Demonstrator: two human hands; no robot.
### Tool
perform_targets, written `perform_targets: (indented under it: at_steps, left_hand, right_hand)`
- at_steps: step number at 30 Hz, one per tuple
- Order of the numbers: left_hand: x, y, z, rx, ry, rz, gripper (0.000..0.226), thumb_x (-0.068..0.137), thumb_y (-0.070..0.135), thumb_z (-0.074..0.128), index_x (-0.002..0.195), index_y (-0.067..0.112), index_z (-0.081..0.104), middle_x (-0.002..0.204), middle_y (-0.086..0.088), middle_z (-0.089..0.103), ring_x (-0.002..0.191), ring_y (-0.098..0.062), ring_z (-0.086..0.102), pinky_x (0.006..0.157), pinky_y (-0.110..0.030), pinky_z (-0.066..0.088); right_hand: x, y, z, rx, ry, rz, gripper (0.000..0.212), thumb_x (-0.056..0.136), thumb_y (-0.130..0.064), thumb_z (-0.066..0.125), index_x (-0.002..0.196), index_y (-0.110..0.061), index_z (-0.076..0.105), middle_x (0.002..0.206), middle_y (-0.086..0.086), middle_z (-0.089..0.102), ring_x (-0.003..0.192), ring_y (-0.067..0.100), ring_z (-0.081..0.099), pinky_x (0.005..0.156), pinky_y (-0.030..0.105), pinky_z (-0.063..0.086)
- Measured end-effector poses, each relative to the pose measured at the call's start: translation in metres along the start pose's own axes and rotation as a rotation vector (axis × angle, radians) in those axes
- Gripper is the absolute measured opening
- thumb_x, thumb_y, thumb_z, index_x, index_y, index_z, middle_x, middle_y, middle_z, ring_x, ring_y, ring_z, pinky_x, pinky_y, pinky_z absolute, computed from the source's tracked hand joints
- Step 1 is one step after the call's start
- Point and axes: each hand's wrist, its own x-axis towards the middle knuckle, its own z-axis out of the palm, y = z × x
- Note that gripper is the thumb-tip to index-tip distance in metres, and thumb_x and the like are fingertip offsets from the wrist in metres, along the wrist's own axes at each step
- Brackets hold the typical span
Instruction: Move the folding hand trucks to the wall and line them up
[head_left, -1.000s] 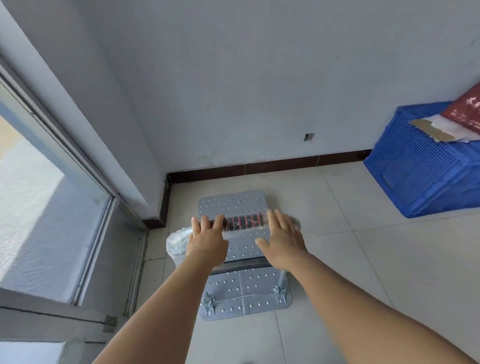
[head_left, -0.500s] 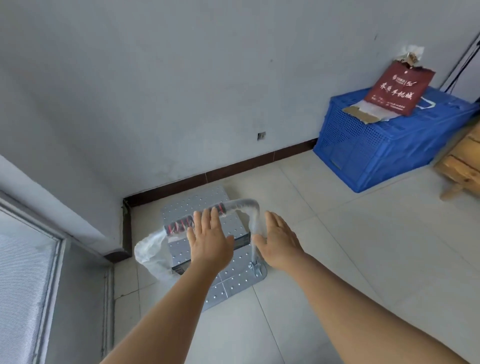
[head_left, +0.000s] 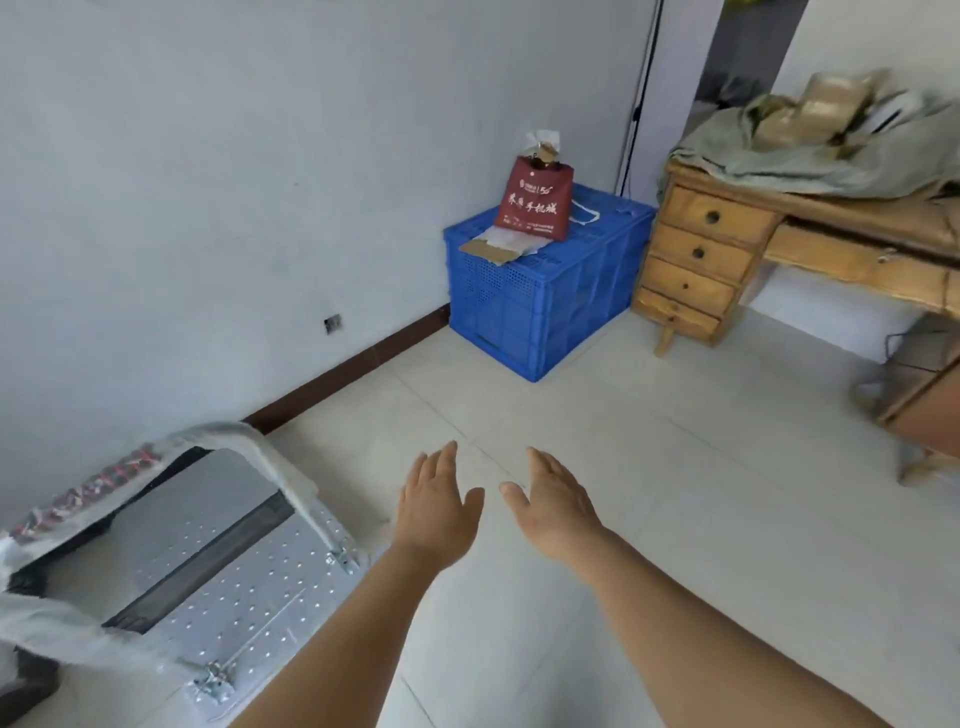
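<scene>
Both your hands are empty — left hand (head_left: 439, 512) and right hand (head_left: 558, 512) open, palms down over bare floor. Hand truck (head_left: 208, 551) lies flat by the wall (head_left: 208, 182), handle (head_left: 260, 462) raised, probably parked there as first in line. Its left end is cropped and blurred; no other trucks visible.

- White printing is borne on the dark red paper carrier bag (head_left: 535, 208), which stands on the blue perforated plastic crate (head_left: 540, 301).
- A small logo followed by "5G" is read on the upper line.
- Larger Chinese characters are printed beneath; they cannot be read with certainty.
- No other legible text is found.
</scene>
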Motion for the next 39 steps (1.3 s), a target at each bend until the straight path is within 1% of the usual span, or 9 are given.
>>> perform_targets:
  at_steps: [7,10,14,19,25,31,34,36,39]
  left_hand:
    - [0.006,0.145,0.075,-0.036,-0.129,0.241,0.065,0.097,0.036,0.043,0.151,0.016,0.013,0.158,-0.002,0.022,0.146,-0.019,0.02,0.119,-0.031,0.02]
    - [0.006,0.198,0.105,-0.042,-0.197,0.324,0.064,0.098,0.035,0.043,0.151,0.017,0.013,0.157,-0.001,0.024,0.145,-0.017,0.022,0.116,-0.028,0.022]
    - [0.009,0.265,0.142,-0.017,-0.272,0.456,0.064,0.098,0.035,0.043,0.151,0.017,0.014,0.156,0.0,0.026,0.144,-0.016,0.024,0.115,-0.028,0.024]
    - [0.019,0.347,0.189,0.005,-0.351,0.623,0.062,0.098,0.035,0.043,0.151,0.016,0.016,0.156,-0.001,0.026,0.144,-0.017,0.024,0.115,-0.028,0.023]
    - [0.041,0.45,0.249,0.024,-0.462,0.812,0.062,0.098,0.035,0.041,0.151,0.017,0.015,0.157,0.001,0.024,0.145,-0.016,0.022,0.116,-0.029,0.021]
    - [0.067,0.556,0.293,0.041,-0.536,0.956,0.061,0.098,0.036,0.041,0.15,0.018,0.016,0.157,0.001,0.025,0.144,-0.016,0.024,0.116,-0.029,0.023]
    - [0.069,0.609,0.316,0.027,-0.57,1.007,0.061,0.098,0.035,0.041,0.15,0.017,0.016,0.157,-0.001,0.025,0.144,-0.017,0.024,0.115,-0.029,0.023]
    - [0.066,0.64,0.333,0.037,-0.599,1.039,0.062,0.098,0.036,0.041,0.151,0.017,0.015,0.157,-0.002,0.024,0.144,-0.018,0.025,0.115,-0.029,0.023]
    - [0.056,0.689,0.363,0.026,-0.657,1.106,0.061,0.097,0.035,0.043,0.15,0.018,0.018,0.155,-0.002,0.029,0.141,-0.017,0.03,0.115,-0.032,0.029]
  right_hand:
    - [-0.03,0.14,-0.086,0.023,0.168,0.182,0.064,0.099,-0.043,0.031,0.151,-0.011,0.013,0.159,0.006,0.018,0.147,0.02,0.015,0.118,0.034,0.015]
    - [-0.048,0.192,-0.114,0.055,0.218,0.262,0.064,0.099,-0.044,0.03,0.151,-0.01,0.013,0.159,0.006,0.018,0.147,0.021,0.015,0.118,0.035,0.015]
    - [-0.071,0.254,-0.147,0.095,0.294,0.386,0.065,0.1,-0.045,0.029,0.151,-0.01,0.012,0.16,0.006,0.015,0.148,0.021,0.012,0.119,0.034,0.013]
    - [-0.09,0.323,-0.182,0.152,0.385,0.531,0.065,0.1,-0.046,0.027,0.152,-0.011,0.01,0.161,0.005,0.012,0.149,0.019,0.008,0.121,0.035,0.01]
    - [-0.095,0.41,-0.235,0.182,0.493,0.714,0.065,0.1,-0.046,0.027,0.152,-0.011,0.01,0.16,0.005,0.014,0.148,0.019,0.01,0.12,0.035,0.012]
    - [-0.092,0.482,-0.298,0.253,0.612,0.875,0.065,0.099,-0.048,0.028,0.151,-0.013,0.012,0.16,0.004,0.016,0.148,0.02,0.013,0.121,0.038,0.016]
    - [-0.102,0.516,-0.325,0.272,0.679,0.933,0.065,0.099,-0.047,0.029,0.151,-0.012,0.012,0.16,0.004,0.016,0.148,0.019,0.012,0.12,0.034,0.013]
    - [-0.112,0.538,-0.34,0.291,0.719,0.975,0.065,0.099,-0.047,0.029,0.152,-0.013,0.012,0.16,0.004,0.015,0.148,0.018,0.012,0.12,0.034,0.013]
    - [-0.131,0.576,-0.361,0.309,0.781,1.022,0.064,0.099,-0.046,0.03,0.152,-0.014,0.011,0.16,0.003,0.013,0.148,0.018,0.011,0.12,0.035,0.013]
